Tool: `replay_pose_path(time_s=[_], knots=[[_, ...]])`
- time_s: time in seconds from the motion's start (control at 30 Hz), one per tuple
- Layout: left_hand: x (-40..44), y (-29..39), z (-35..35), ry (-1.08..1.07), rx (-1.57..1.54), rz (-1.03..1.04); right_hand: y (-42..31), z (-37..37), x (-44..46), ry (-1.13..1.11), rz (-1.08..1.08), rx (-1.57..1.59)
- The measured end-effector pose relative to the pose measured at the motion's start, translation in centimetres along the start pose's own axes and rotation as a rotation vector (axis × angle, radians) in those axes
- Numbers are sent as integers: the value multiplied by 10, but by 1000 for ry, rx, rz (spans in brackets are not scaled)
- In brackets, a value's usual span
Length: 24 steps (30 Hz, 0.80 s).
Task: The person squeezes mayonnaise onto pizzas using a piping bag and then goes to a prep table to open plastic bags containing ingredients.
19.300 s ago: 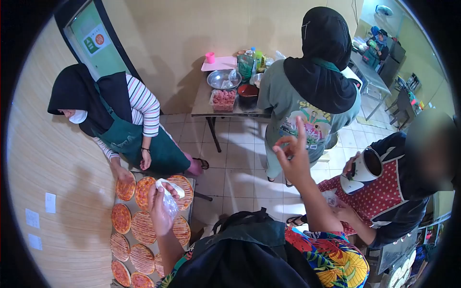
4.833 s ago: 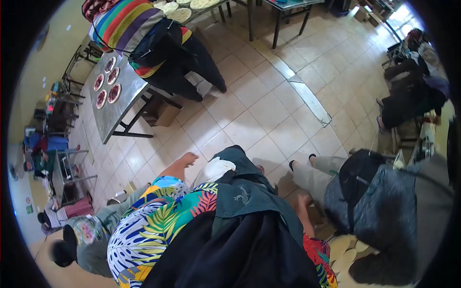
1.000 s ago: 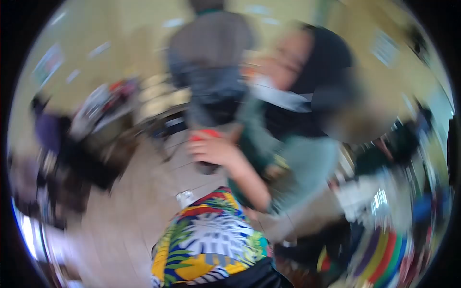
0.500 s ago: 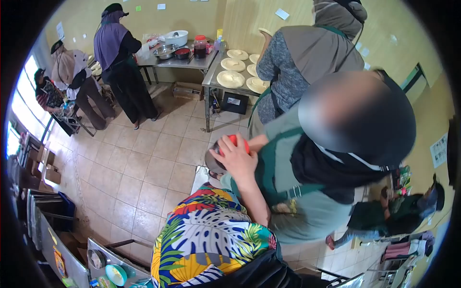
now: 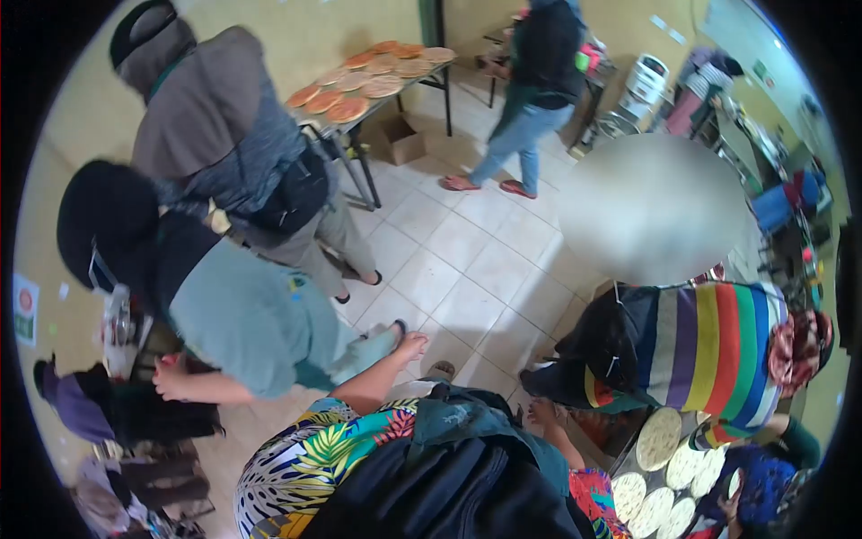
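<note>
My left hand (image 5: 411, 348) reaches forward from a floral sleeve over the tiled floor, its fingers loosely apart and nothing in them. It is near the leg of a person in pale green (image 5: 260, 314). That person's hand (image 5: 171, 377) is around something red (image 5: 169, 360), mostly hidden by the fingers. Lower and to the right, my right hand (image 5: 543, 413) hangs beside my dark green apron (image 5: 462, 422). Its fingers look loose and hold nothing I can see. Nearest to it is a person in a striped top (image 5: 718, 346).
Round flat breads (image 5: 660, 438) lie on a dark table at the lower right. Browned round breads (image 5: 347, 110) cover a table at the back, with a cardboard box (image 5: 401, 142) beneath. Several people stand around, one in jeans (image 5: 530, 135) on the tiled floor (image 5: 471, 242).
My view has swung round to the right. Earlier, a hand of mine lay on a red-topped container by the person in pale green; now my hands are off it and hang apart.
</note>
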<state>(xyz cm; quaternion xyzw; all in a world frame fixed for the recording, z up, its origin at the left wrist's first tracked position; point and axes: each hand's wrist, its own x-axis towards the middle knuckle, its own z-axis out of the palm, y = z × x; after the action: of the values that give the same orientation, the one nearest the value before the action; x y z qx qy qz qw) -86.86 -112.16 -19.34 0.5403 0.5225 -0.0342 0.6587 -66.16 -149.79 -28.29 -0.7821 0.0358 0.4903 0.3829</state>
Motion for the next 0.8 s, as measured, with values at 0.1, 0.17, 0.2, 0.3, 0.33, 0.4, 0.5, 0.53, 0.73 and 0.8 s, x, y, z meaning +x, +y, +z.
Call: replay_pose_path(time_s=[0.1, 0.17, 0.2, 0.3, 0.33, 0.4, 0.5, 0.53, 0.73, 0.8], knots=[[14, 23, 35, -56, 53, 35, 59, -12, -11, 4, 281, 240], [28, 49, 75, -168, 92, 128, 99, -18, -29, 35, 359, 306], [33, 58, 97, -188, 124, 134, 117, -18, -38, 47, 398, 343], [33, 96, 158, -234, 166, 589, 151, -9, -59, 85, 488, 446], [23, 111, 176, -271, 209, 752, 158, -4, -63, 100, 511, 482], [-9, 155, 206, -241, 416, 1049, 164, 6, -68, 138, 544, 552], [-44, 215, 239, -312, 389, 1533, 159, 17, -61, 191, 581, 647], [-43, 223, 251, -417, 348, 1645, 159, 19, -63, 215, 581, 661], [-39, 228, 305, -839, 401, 2012, 145, 25, -42, 276, 483, 693], [-40, 213, 311, -910, 298, 2019, 145, 25, -39, 286, 459, 700]])
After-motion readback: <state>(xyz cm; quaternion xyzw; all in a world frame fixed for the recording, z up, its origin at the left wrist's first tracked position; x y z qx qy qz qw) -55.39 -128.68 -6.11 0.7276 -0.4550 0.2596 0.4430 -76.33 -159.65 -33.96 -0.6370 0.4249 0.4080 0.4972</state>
